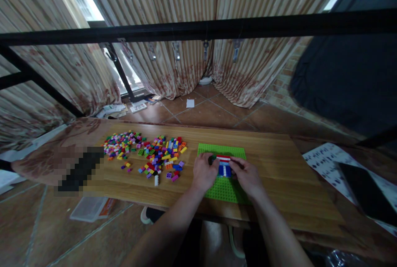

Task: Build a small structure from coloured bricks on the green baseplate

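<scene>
A green studded baseplate [225,190] lies on the table below both my hands. On it, near the middle, sits a block of blue toy bricks [221,171] with a white stripe. Just beyond it is a row of red and white toy bricks [223,158], one colour against the other. My left hand [204,172] is closed at the row's left end, where a dark green brick [212,159] shows by the fingers. My right hand [247,175] pinches the row's right end. Whether the row is pressed onto the plate cannot be seen.
Loose coloured bricks [161,155] are spread left of the baseplate, with a denser pile [119,144] farther left. A white brick [156,180] lies near the table's front edge. On the right rest a printed sheet [325,159] and a dark tablet-like slab [369,192]. A black bar [198,29] crosses beyond the table.
</scene>
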`<state>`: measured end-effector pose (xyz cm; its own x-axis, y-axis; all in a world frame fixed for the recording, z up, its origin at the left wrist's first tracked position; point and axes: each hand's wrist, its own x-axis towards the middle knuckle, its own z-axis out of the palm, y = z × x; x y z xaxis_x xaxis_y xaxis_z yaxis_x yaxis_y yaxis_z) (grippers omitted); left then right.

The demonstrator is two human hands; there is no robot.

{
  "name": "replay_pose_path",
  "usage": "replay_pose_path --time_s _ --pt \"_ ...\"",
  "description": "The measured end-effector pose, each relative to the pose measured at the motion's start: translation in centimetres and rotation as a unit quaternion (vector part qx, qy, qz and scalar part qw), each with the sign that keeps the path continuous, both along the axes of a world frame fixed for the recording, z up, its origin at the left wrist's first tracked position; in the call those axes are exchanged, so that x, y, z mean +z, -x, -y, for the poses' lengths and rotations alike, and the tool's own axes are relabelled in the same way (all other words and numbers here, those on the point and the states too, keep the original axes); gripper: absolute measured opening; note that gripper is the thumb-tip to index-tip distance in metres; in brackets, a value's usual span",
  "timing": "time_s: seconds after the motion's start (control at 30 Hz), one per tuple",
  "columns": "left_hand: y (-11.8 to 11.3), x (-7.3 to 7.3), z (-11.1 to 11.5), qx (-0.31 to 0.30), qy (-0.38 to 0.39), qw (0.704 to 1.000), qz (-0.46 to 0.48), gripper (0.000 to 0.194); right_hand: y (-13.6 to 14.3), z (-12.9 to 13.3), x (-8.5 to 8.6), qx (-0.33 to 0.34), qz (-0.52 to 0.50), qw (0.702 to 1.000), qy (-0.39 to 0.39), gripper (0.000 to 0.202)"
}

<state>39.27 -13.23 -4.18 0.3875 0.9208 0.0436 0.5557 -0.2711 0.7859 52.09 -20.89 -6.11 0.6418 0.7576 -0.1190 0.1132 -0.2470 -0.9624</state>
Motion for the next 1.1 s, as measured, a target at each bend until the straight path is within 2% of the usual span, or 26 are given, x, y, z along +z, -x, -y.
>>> replay_pose_path --time_s 0.2,0.8,1.1 --pt "-0.01 0.03 -0.18 0.0 0.004 1.0 0.005 0.025 0.2 -0.06 0.45 -0.007 -0.01 1.0 0.01 0.048" --pt "0.1 0.0 -0.28 -0.006 0.002 1.0 0.001 0.025 0.06 -0.17 0.17 -0.011 -0.006 1.0 0.01 0.042" --pt "0.58 -0.44 -0.34 -0.032 -0.013 0.999 0.015 0.025 0.08 0.18 0.52 -0.022 -0.053 0.998 0.018 0.04"
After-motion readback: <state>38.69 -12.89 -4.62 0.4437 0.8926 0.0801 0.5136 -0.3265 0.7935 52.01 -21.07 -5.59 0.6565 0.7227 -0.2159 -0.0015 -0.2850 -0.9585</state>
